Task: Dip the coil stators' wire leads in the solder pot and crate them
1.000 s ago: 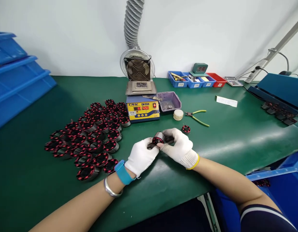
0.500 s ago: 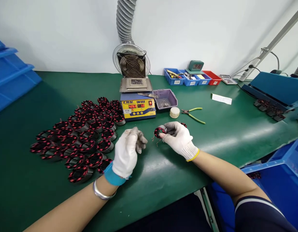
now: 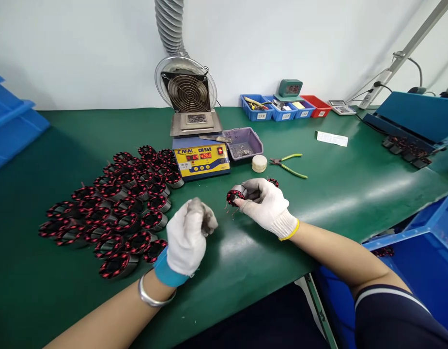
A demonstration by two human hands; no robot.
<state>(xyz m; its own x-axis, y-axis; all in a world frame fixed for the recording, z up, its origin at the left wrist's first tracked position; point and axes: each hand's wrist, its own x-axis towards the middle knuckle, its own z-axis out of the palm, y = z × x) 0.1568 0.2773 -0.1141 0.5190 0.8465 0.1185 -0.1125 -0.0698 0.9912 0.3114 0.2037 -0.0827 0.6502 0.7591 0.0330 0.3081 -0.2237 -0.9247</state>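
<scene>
Wound stator ring (image 3: pixel 240 190), held just above the bench (image 3: pixel 245 261), in one hand only. At far left, blue bins (image 3: pixel 13 116) stacked, probably to stay out of the arms' way. Next, a crowd of similar rings (image 3: pixel 118 193), mostly wound face up, likely to keep the windings off the surface. Beyond, a yellow-fronted unit (image 3: pixel 202 164) with a fan (image 3: pixel 190 94) behind, presumably for drawing off fumes. Near the crowd, the left hand (image 3: pixel 187 237), apart from the right, fingers curled; cannot tell about anything inside the curl. Just beside the unit, a purple tray (image 3: pixel 261 145), apparently for scraps. Then the right hand (image 3: pixel 265 203), clamped on the stator, thumb at the opening, apparently to leave the loose wire ends (image 3: pixel 227 209) hanging free. Behind, a smaller ring (image 3: pixel 272 182), partly hidden. Farther right, green-handled pliers (image 3: pixel 279 161), handles splayed rightward, perhaps for easy pick-up.
</scene>
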